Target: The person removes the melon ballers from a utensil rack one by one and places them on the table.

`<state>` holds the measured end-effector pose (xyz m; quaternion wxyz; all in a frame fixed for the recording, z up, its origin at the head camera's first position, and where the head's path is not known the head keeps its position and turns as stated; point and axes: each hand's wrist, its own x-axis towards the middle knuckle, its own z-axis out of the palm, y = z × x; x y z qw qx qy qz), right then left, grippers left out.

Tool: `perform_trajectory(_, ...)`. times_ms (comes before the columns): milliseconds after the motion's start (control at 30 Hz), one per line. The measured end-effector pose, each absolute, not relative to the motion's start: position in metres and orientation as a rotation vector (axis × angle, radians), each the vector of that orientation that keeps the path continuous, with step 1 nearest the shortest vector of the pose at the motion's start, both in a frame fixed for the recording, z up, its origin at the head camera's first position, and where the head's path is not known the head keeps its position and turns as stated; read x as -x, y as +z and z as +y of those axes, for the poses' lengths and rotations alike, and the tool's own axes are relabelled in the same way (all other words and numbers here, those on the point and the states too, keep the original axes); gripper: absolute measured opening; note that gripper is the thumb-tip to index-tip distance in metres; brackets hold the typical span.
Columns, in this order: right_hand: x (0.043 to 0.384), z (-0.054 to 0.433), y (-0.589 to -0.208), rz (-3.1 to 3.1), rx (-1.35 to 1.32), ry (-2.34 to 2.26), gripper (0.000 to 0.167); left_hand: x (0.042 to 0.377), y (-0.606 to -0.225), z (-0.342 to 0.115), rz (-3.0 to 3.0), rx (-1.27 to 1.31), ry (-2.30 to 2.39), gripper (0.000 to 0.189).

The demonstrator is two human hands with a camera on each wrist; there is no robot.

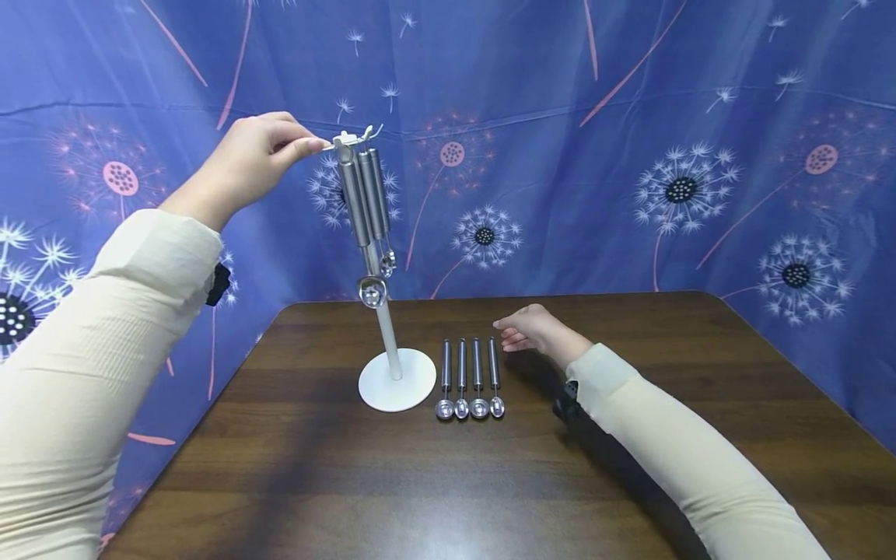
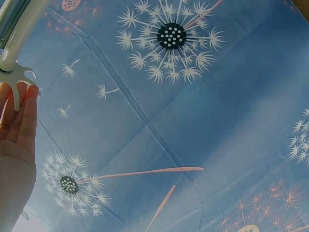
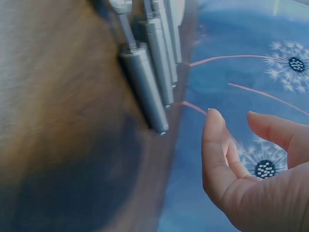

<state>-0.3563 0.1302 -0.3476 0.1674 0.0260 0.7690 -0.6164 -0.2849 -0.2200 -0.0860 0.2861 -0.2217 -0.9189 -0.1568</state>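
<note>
At the upper left, my left hand (image 1: 262,152) pinches the hooked top of a white utensil stand (image 1: 397,389). In the left wrist view, the fingers of that hand (image 2: 17,130) lie against the hooked rack (image 2: 19,75). Several metal melon ballers (image 1: 358,206) with cylindrical handles hang from the hooks. Several more lie side by side on the table, handles away from me. Just right of the rightmost melon baller (image 1: 494,364) is my right hand (image 1: 535,330), holding nothing. In the right wrist view, a gap shows between its thumb and forefinger, near the handle end (image 3: 157,123).
The dark wooden table (image 1: 420,474) ends at a blue dandelion-print cloth (image 1: 560,194) hanging behind it and at the left. The stand's round base sits left of the row of melon ballers.
</note>
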Motion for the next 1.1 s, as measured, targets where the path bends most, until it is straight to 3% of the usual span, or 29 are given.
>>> perform_trajectory(267, 0.361, 0.121, -0.326, 2.184, 0.044, -1.779, 0.041, 0.285, -0.085, -0.221, -2.486, 0.574, -0.497, 0.037)
perform_trajectory(867, 0.358, 0.089, -0.297, 2.123, 0.215, -1.941, 0.033, 0.285, -0.087, -0.219, -2.490, 0.562, -0.524, 0.038)
perform_trajectory(1100, 0.357, 0.076, -0.276, 2.089, 0.257, -2.024, 0.037, 0.285, -0.086, -0.220, -2.507, 0.550, -0.524, 0.039)
